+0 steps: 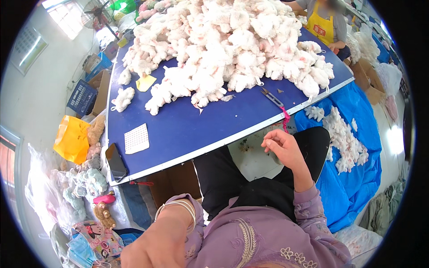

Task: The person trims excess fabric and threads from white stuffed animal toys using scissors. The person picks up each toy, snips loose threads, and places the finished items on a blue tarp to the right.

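Observation:
My right hand [286,146] hovers over my lap just off the table's front edge. Its fingers are loosely bent, the thumb stands apart, and nothing shows in them. Nearest to it are thread snips [272,97] with a pink cord [286,117] that hangs over the edge. My left hand [154,245] is raised close to the camera at the bottom, bangles on its wrist; its fingers are cut off from sight. A big heap of small white plush toys [223,49] covers the far part of the blue table [192,134]. One white plush toy [123,99] lies apart at the left.
On the table's left lie a phone [116,163], a white dotted sheet [136,138] and a yellow paper [145,82]. More white plush toys [342,138] rest on a blue sheet [357,187] at right. A person in a yellow apron [321,27] is at the far right.

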